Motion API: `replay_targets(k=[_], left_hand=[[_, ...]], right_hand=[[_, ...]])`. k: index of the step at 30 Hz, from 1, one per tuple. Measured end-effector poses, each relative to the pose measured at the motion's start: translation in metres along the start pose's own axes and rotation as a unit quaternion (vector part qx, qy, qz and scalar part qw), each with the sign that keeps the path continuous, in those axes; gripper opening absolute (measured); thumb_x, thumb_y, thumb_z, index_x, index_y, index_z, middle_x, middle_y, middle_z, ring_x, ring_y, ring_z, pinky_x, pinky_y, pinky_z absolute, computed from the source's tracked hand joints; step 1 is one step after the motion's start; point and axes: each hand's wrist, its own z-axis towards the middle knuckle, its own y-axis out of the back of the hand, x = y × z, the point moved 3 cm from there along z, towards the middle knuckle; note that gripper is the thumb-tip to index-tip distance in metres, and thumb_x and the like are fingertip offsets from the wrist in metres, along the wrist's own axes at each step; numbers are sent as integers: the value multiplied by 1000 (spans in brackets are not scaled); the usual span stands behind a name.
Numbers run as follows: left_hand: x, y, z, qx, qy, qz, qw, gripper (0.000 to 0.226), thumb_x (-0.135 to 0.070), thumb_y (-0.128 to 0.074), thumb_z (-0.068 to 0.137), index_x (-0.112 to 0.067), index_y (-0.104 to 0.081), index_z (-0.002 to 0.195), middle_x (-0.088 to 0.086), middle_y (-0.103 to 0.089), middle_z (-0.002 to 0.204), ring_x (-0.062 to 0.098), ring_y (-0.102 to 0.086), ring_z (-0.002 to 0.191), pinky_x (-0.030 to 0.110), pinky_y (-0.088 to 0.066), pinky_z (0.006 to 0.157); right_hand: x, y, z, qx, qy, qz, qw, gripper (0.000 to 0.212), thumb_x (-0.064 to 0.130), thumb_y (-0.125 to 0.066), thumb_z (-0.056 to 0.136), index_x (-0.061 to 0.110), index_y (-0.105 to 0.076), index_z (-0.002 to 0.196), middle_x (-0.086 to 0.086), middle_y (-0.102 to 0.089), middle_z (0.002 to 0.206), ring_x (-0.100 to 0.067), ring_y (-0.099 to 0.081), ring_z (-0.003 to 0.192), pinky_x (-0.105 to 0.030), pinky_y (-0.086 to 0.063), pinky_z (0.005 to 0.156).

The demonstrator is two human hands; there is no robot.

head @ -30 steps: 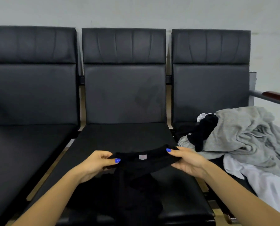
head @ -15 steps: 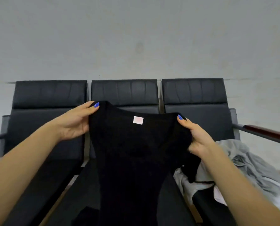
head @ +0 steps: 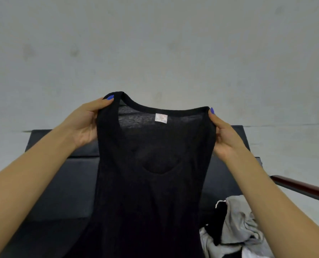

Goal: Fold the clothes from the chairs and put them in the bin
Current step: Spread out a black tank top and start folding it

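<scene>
A waiting area, of the kind found in a public lobby or clinic corridor: a row of black padded chairs [head: 65, 183] with stitched leather-like backrests stands joined side by side against a bare, grey-white plastered wall [head: 155, 43], scuffed and marked in places. At the right end of the row, a metal arm topped with a dark red-brown wooden armrest [head: 302, 189] closes off the seating. A loose pile of grey, white and black clothes [head: 238, 229] lies on the right seat.
</scene>
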Motion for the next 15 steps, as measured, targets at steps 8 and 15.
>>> replay_targets(k=[8,15], left_hand=[[-12,-36,-6,36,8,-5,999,63,-18,-97,18,-5,-78,77,11,-74,83,19,-73,73,29,-58,60],[-8,-6,-11,-34,-10,122,992,18,-23,-65,72,-16,-77,83,5,-72,88,15,-71,74,28,-60,67]], right_hand=[[33,-22,-4,33,14,-35,999,32,37,-74,69,7,-77,80,-12,-74,94,-26,-72,84,-48,-57,76],[21,-10,-5,41,-21,-150,988,14,22,-67,79,11,-74,76,-3,-73,84,-15,-71,74,-29,-60,69]])
